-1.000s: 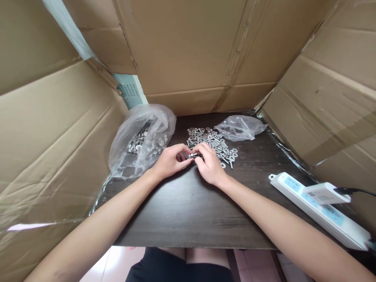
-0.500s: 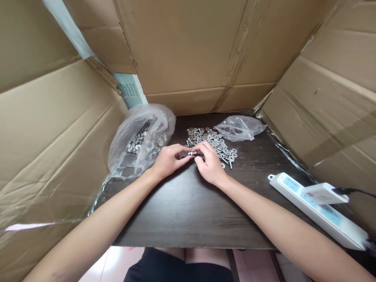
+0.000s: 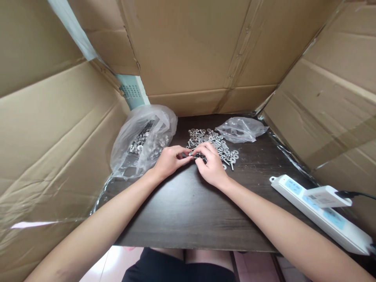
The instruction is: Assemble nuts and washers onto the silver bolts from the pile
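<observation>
My left hand [image 3: 169, 161] is closed, pinching a small silver bolt [image 3: 191, 154] between thumb and fingertips. A nut or washer seems to sit on the bolt, but the fingers cover most of it. My right hand [image 3: 212, 163] meets it from the other side, fingers bent and closed at the bolt's end. Just behind my right hand lies a loose pile of bolts, nuts and flat washers [image 3: 219, 143] on the dark table [image 3: 188, 211]. Beyond my left hand stands a clear plastic bag [image 3: 164, 115] with metal fittings [image 3: 140, 145] in it.
A second, flatter plastic bag [image 3: 242, 129] lies at the back right. On the right is a white power strip [image 3: 317, 215] with a white adapter [image 3: 327, 197] and black cable. Cardboard walls [image 3: 190, 47] enclose the table at the back and both sides.
The view has shifted slightly. Both hands stay together at the same spot; the bolt between them has turned a little and shows less of its length.
</observation>
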A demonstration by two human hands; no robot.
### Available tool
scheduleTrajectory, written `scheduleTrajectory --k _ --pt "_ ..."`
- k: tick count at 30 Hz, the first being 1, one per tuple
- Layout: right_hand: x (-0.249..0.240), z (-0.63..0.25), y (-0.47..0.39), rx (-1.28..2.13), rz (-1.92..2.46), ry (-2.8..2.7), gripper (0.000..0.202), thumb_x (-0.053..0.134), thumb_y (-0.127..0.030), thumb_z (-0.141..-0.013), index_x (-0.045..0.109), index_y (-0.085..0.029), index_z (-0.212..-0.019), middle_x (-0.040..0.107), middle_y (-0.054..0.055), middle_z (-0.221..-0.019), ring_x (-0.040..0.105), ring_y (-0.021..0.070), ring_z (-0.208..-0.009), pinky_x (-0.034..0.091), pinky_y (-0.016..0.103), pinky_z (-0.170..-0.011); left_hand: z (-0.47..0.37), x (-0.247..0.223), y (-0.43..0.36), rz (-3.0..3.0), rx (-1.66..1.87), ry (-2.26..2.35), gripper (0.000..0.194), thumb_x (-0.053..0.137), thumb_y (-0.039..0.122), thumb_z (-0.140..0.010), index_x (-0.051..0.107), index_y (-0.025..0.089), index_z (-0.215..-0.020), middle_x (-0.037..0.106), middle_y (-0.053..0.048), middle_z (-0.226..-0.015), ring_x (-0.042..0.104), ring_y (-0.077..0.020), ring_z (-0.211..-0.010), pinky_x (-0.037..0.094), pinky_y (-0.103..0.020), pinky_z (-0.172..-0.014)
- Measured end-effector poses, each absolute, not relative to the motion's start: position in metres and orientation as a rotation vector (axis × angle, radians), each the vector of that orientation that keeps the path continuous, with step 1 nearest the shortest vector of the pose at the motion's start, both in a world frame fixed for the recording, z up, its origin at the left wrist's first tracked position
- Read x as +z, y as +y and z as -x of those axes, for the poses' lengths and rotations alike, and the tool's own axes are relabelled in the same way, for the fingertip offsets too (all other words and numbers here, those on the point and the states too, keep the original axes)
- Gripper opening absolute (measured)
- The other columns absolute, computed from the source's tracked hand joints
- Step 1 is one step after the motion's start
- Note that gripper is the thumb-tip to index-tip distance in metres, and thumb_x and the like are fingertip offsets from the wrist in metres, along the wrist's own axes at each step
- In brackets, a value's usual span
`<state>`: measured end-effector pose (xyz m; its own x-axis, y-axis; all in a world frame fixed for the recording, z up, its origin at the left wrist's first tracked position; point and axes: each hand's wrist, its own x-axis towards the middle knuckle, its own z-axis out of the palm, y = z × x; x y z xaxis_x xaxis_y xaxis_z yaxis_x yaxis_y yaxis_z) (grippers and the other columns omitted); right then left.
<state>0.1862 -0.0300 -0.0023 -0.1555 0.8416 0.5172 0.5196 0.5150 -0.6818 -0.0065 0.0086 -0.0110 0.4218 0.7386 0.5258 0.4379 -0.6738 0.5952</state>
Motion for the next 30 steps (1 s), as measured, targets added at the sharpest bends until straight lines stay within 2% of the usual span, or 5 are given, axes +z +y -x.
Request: scheduleTrajectory --k 12,18,30 --pt "-0.0033 -0.1855 -0.0293 0.433 1.184 -1.838 0.019 0.053 -0.014 -0.083 0.062 -0.023 -0.096 0.064 0.008 -0.105 0.060 0.0265 -0.103 0.048 0.044 -0.093 0.0062 -0.0088 0.0064 -2.286 1.163 0.964 0.019 0.078 0.032 -0.090 0.079 0.018 -0.103 0.077 -0.003 -0.085 0.065 -0.0094 -0.059 0.055 -0.020 -0.061" --pt "-0.0085 -0.1865 -0.0259 0.440 1.207 -1.848 0.014 0.055 -0.016 -0.084 0.063 -0.023 -0.092 0.064 0.008 -0.104 0.061 0.0269 -0.102 0.048 0.046 -0.093 0.0058 -0.0098 0.0066 -2.299 1.182 0.959 0.023 0.076 0.038 -0.092 0.078 0.018 -0.103 0.076 -0.002 -0.082 0.065 -0.0099 -0.059 0.055 -0.021 -0.061" --pt "-0.0087 -0.1869 -0.0252 0.430 1.233 -1.878 0.009 0.055 -0.017 -0.085 0.061 -0.023 -0.084 0.065 0.007 -0.098 0.061 0.0267 -0.101 0.046 0.045 -0.094 0.0046 -0.0065 0.0046 -2.325 1.179 0.917 0.017 0.076 0.032 -0.092 0.077 0.017 -0.101 0.074 -0.002 -0.083 0.064 -0.0092 -0.061 0.054 -0.020 -0.060"
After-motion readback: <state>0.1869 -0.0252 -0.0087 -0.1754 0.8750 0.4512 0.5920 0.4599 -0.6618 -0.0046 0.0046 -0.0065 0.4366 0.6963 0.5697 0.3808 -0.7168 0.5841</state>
